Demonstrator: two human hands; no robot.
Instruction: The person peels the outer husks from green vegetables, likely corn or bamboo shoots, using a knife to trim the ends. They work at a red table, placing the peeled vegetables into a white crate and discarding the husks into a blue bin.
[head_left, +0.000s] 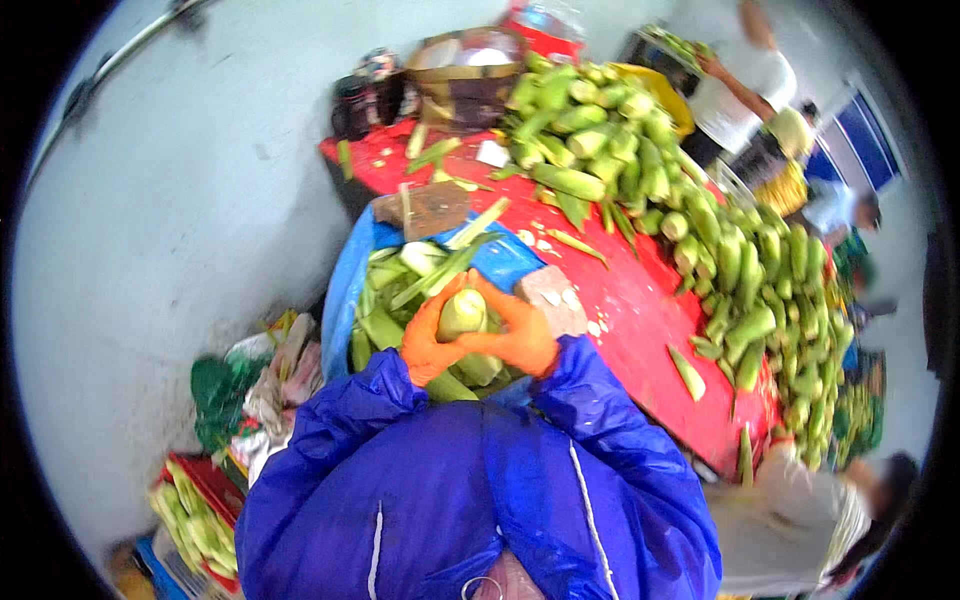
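Observation:
Both my hands wear orange gloves and close around one ear of corn (463,316), its pale green end pointing up. My left hand (424,346) grips its left side and my right hand (524,338) its right side, with the fingertips partly hidden behind it. Below and around them, green husks (381,325) fill an opened blue plastic sheet or bag (345,290) in front of my body. A brown brick-like block (425,209) weighs on its far edge. Beside my right hand, a pinkish block (553,299) lies on its right edge.
A large heap of corn ears (740,270) runs along the far and right side of the red table (640,320). Loose husk pieces (687,374) lie on it. A camouflage-patterned bag (465,80) stands at the back. Other people (790,520) are at the right. A red crate of corn (195,515) sits lower left.

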